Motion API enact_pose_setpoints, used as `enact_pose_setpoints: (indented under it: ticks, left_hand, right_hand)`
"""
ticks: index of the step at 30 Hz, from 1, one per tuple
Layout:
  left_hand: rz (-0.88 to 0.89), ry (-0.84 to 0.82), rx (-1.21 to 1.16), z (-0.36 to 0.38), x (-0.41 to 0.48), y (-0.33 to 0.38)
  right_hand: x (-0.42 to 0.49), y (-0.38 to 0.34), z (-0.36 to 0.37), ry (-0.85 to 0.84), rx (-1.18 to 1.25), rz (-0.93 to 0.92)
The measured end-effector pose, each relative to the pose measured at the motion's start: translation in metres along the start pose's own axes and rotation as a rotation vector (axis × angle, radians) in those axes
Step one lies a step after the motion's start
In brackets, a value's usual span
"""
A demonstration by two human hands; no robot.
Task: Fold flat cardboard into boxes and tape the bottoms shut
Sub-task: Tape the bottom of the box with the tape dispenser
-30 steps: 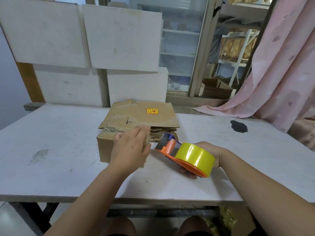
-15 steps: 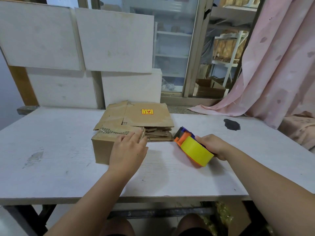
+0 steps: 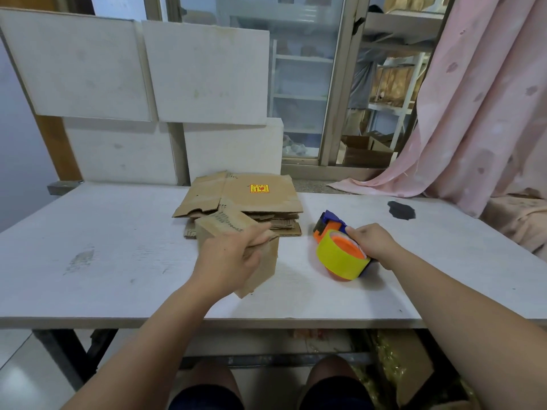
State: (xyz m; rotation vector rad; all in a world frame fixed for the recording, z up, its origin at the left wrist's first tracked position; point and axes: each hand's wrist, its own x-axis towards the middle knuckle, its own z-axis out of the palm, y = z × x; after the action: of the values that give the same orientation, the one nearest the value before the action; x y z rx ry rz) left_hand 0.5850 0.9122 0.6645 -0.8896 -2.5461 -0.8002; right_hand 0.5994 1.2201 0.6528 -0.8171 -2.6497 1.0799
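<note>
Now my left fingers (image 3: 256, 233) grip the small brown cardboard box (image 3: 262, 270), tipped; my right fingers (image 3: 359, 235) hold the orange-and-yellow tape roller (image 3: 340, 257) just right of it.

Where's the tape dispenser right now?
Head view, right of centre: tape dispenser on the table, gripped by the right hand, just right of the cardboard stack.

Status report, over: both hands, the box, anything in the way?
Left hand grips folded box, tilted on table. Right hand holds tape dispenser, resting on table. Flat cardboard stack behind box, not blocking.
</note>
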Motion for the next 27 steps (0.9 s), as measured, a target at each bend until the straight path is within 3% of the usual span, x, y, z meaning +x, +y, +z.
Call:
enact_pose_setpoints:
  ticks: [4, 18, 27]
  left_hand:
    - [0.045, -0.013, -0.187, -0.002, -0.005, 0.008]
    - [0.097, -0.258, -0.141, 0.001, 0.015, 0.002]
    - [0.193, -0.304, 0.235, 0.003, 0.024, 0.007]
  right_hand:
    - [-0.006, 0.002, 0.004, 0.052, -0.011, -0.037]
    - [-0.003, -0.006, 0.013, 0.041, -0.093, 0.062]
    - [-0.007, -0.003, 0.013, 0.033, -0.070, 0.081]
